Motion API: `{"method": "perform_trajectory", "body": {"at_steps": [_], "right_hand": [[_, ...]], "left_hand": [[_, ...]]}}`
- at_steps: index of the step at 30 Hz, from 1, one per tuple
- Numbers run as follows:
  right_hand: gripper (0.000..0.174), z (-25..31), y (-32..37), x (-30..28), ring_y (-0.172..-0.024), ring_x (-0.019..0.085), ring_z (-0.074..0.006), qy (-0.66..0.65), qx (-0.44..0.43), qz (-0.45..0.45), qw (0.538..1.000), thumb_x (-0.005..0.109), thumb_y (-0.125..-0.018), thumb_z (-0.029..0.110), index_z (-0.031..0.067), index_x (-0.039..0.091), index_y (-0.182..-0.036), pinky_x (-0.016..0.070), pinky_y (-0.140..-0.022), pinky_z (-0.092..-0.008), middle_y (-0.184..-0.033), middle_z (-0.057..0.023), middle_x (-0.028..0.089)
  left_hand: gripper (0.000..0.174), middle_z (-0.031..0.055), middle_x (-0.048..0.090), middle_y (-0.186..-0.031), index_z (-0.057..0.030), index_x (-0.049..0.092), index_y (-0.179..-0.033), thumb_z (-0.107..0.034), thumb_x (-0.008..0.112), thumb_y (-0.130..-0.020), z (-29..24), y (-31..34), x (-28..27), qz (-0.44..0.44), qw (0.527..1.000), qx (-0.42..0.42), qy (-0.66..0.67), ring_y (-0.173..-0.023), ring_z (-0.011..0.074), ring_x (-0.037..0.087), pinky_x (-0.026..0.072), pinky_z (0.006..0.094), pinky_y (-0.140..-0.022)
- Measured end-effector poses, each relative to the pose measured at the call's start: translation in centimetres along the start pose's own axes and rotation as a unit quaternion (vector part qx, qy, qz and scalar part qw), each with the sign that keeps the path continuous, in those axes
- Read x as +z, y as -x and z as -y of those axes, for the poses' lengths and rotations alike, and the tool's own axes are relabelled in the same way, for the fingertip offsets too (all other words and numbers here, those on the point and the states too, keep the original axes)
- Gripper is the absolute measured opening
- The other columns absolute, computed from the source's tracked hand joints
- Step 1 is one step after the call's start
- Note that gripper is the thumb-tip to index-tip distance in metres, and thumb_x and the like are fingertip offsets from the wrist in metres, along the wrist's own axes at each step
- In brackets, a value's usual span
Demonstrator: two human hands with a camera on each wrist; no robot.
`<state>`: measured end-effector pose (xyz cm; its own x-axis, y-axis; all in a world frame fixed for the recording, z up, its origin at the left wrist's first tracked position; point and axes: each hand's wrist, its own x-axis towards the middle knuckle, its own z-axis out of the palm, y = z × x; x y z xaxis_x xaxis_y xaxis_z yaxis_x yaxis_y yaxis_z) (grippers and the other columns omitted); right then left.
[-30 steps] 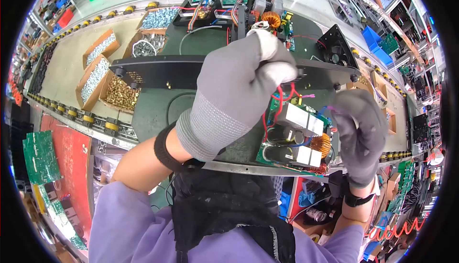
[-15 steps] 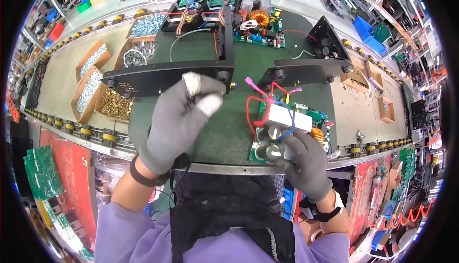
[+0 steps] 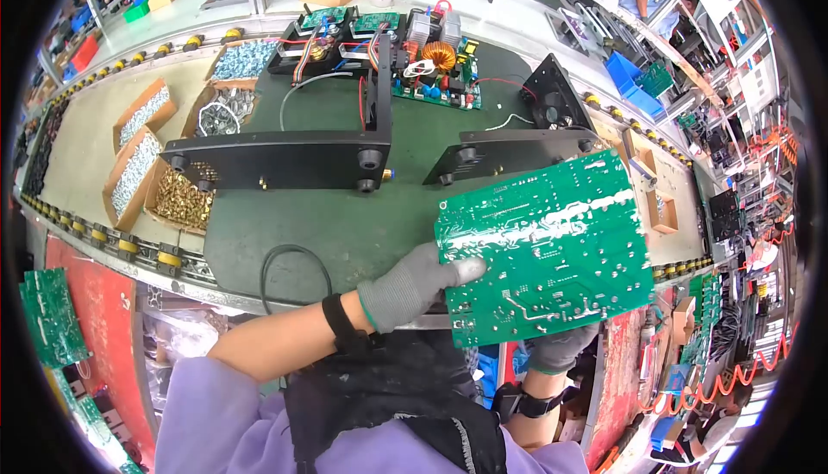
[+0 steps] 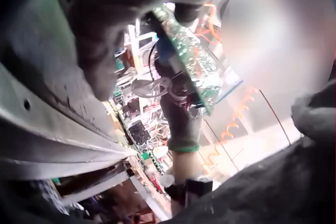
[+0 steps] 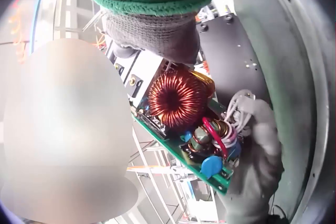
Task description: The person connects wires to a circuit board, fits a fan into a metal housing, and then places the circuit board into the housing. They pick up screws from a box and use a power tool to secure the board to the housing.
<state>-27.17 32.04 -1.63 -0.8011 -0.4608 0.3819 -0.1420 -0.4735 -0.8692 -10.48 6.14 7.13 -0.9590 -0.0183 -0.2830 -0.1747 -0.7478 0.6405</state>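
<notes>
A large green circuit board (image 3: 552,250) is held up over the table's front edge, its soldered underside showing in the head view. My gloved left hand (image 3: 410,288) pinches its left edge, thumb on the soldered face and fingers hidden behind. My right hand (image 3: 565,346) grips it from below and is mostly covered by it. In the right wrist view, the component side shows a copper-wound coil (image 5: 176,98), a blue disc part (image 5: 212,167) and a bundle of white wires (image 5: 239,111) beside the left hand's fingers.
Two black metal panels (image 3: 293,159) (image 3: 509,153) stand on the green mat (image 3: 259,232). Behind them lies another populated board (image 3: 440,77). Cardboard boxes of brass standoffs (image 3: 181,198) and silver screws (image 3: 136,168) sit left. Rollers (image 3: 128,245) line the edge.
The circuit board lay component side up at the table's front edge; now it is lifted and turned underside out. My left hand came from the black panel to its edge. The view shifted.
</notes>
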Motion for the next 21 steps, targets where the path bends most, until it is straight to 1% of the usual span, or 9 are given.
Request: {"method": "perform_trajectory", "body": {"at_steps": [1, 4, 6, 9, 12, 13, 16, 17, 21], "right_hand": [[0.057, -0.1, 0.0, 0.1, -0.108, 0.061, -0.0249, -0.162, 0.058, -0.017, 0.985, 0.048, -0.097, 0.049, 0.0040, 0.052, -0.131, 0.0482, -0.095, -0.0414, -0.123, -0.0101, 0.062], [0.046, 2.3, -1.5, 1.2, -0.097, 0.064, -0.0202, 0.208, 0.131, -0.037, 0.968, 0.062, -0.093, 0.040, 0.0039, 0.058, -0.121, 0.0523, -0.085, -0.0354, -0.108, -0.0081, 0.066], [0.042, 1.6, -2.1, 0.4, -0.085, 0.064, -0.0165, 0.252, 0.052, -0.052, 0.965, 0.069, -0.090, 0.033, 0.0020, 0.059, -0.116, 0.0541, -0.073, -0.0314, -0.100, -0.0069, 0.066], [0.033, 4.2, -3.1, 0.1, -0.071, 0.062, -0.0136, 0.295, 0.194, -0.026, 0.935, 0.069, -0.088, 0.018, -0.0016, 0.058, -0.113, 0.0531, -0.059, -0.0275, -0.089, -0.0060, 0.067], [0.024, 7.3, -5.0, 1.3, -0.078, 0.059, -0.0110, 0.354, 0.185, -0.003, 0.917, 0.063, -0.084, 0.007, -0.0030, 0.064, -0.105, 0.0470, -0.071, -0.0262, -0.088, -0.0059, 0.067], [0.027, 8.9, -5.6, 0.4, -0.079, 0.058, -0.0111, 0.437, 0.250, -0.020, 0.864, 0.060, -0.081, 0.004, -0.0036, 0.063, -0.108, 0.0470, -0.073, -0.0262, -0.088, -0.0067, 0.067], [0.024, 12.0, -6.2, -4.3, -0.093, 0.057, -0.0163, 0.648, 0.063, -0.061, 0.757, 0.056, -0.089, 0.004, -0.0054, 0.061, -0.111, 0.0452, -0.087, -0.0291, -0.100, -0.0070, 0.065], [0.025, 13.8, -7.0, -3.7, -0.101, 0.057, -0.0184, 0.630, 0.042, -0.097, 0.769, 0.056, -0.093, 0.007, -0.0050, 0.060, -0.115, 0.0431, -0.095, -0.0308, -0.109, -0.0098, 0.065], [0.022, 16.4, -11.0, 8.2, -0.091, 0.059, -0.0186, 0.614, -0.082, 0.012, 0.785, 0.058, -0.092, 0.009, -0.0055, 0.061, -0.109, 0.0460, -0.085, -0.0300, -0.104, -0.0108, 0.063]], "left_hand": [[0.048, 0.0069, 0.061, -0.122, -0.0012, 0.049, -0.133, -0.026, 0.062, -0.094, 0.6, -0.9, -1.2, -0.002, 0.998, 0.035, -0.054, -0.109, 0.0153, 0.058, 0.0470, 0.0340, -0.095], [0.042, 0.0077, 0.062, -0.121, -0.0010, 0.054, -0.129, -0.023, 0.063, -0.093, 0.3, -1.8, -2.1, -0.025, 0.985, 0.083, -0.151, -0.110, 0.0157, 0.058, 0.0464, 0.0339, -0.096], [0.042, 0.0079, 0.063, -0.121, -0.0009, 0.055, -0.128, -0.020, 0.065, -0.092, 0.7, -3.1, -2.7, -0.021, 0.988, 0.083, -0.130, -0.109, 0.0156, 0.058, 0.0460, 0.0333, -0.096], [0.046, 0.0077, 0.062, -0.122, -0.0011, 0.054, -0.130, -0.020, 0.067, -0.090, 0.2, -4.1, -2.4, -0.016, 0.982, 0.089, -0.167, -0.111, 0.0154, 0.057, 0.0445, 0.0332, -0.099], [0.042, 0.0139, 0.065, -0.112, -0.0001, 0.057, -0.123, -0.022, 0.067, -0.088, 1.3, -6.2, -2.1, -0.060, 0.952, 0.176, -0.244, -0.100, 0.0197, 0.062, 0.0478, 0.0331, -0.092], [0.044, 0.0163, 0.066, -0.107, 0.0000, 0.058, -0.120, -0.031, 0.065, -0.089, 0.2, -6.1, -1.9, -0.075, 0.947, 0.096, -0.298, -0.095, 0.0244, 0.063, 0.0490, 0.0366, -0.088], [0.056, 0.0190, 0.067, -0.098, -0.0012, 0.057, -0.120, -0.048, 0.059, -0.090, -1.5, -5.3, -1.9, -0.109, 0.859, 0.038, -0.499, -0.085, 0.0312, 0.067, 0.0516, 0.0405, -0.080], [0.063, 0.0191, 0.067, -0.095, -0.0025, 0.055, -0.122, -0.056, 0.055, -0.090, -1.7, -5.0, -2.0, -0.114, 0.760, 0.054, -0.637, -0.081, 0.0332, 0.068, 0.0530, 0.0408, -0.075], [0.060, 0.0160, 0.066, -0.082, -0.0057, 0.059, -0.118, -0.059, 0.049, -0.092, -6.1, 1.4, -2.0, -0.085, 0.708, 0.010, -0.701, -0.074, 0.0355, 0.066, 0.0521, 0.0414, -0.067]]}}
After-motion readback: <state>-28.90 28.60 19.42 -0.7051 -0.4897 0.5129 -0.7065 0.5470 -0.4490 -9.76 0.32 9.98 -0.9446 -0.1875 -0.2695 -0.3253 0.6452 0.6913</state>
